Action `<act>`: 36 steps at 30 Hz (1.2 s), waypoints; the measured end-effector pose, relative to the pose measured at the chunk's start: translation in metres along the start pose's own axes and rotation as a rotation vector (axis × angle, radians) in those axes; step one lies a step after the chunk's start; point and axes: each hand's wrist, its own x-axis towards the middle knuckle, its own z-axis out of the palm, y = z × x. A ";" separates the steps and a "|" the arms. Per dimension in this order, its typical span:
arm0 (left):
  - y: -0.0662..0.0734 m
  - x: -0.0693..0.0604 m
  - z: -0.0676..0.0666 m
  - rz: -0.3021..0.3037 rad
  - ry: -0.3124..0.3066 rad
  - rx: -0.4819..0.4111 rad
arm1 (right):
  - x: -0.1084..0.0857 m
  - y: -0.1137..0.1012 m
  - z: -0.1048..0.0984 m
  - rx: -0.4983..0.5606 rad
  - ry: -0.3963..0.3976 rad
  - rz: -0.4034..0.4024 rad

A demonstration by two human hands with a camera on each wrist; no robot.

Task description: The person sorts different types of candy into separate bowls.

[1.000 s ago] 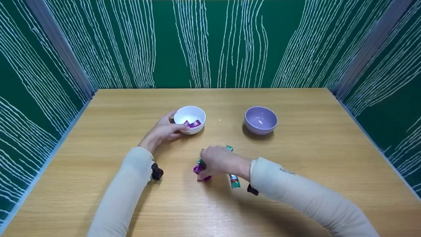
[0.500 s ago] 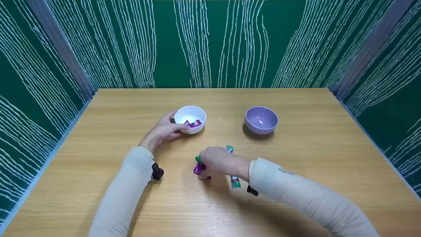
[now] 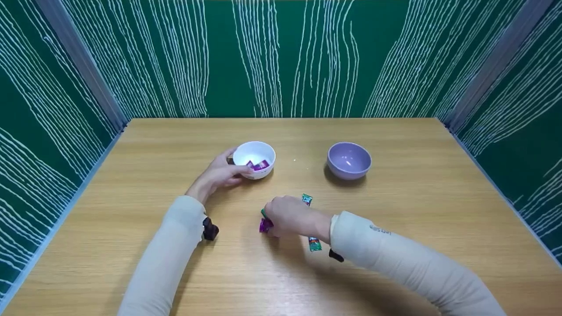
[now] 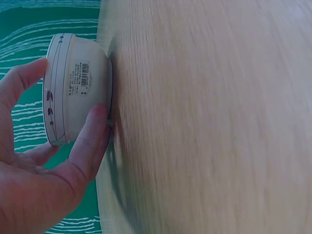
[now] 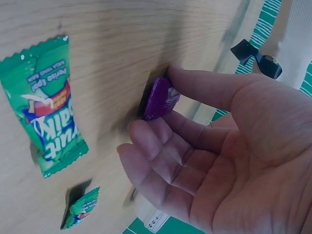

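Observation:
My left hand (image 3: 217, 171) grips a white bowl (image 3: 254, 150), thumb and fingers spread around its side. In the left wrist view the bowl (image 4: 78, 114) shows a barcode label and a leaf pattern below its rim. Purple-wrapped candies (image 3: 261, 165) lie inside it. My right hand (image 3: 292, 215) is low over the table, pinching a purple-wrapped candy (image 5: 162, 99) between thumb and fingers. By its fingertips a bit of green wrapper (image 3: 263, 213) peeks out, mostly hidden. Green-wrapped candies (image 5: 46, 105) lie beside the right hand; a smaller-looking green one (image 5: 82, 209) is farther off.
A purple bowl (image 3: 348, 161) stands to the right of the white one, with nothing visible in it. Green wrappers show on the far side (image 3: 307, 199) and near side (image 3: 315, 244) of the right wrist. Green panels with white lines border the wooden table (image 3: 175, 136).
My right hand's fingers have drawn together around the purple candy, covering more of it. The left hand and both bowls hold their places.

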 end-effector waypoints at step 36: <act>0.002 -0.001 -0.001 0.022 -0.011 0.043 | 0.009 0.020 -0.082 0.285 -0.364 0.125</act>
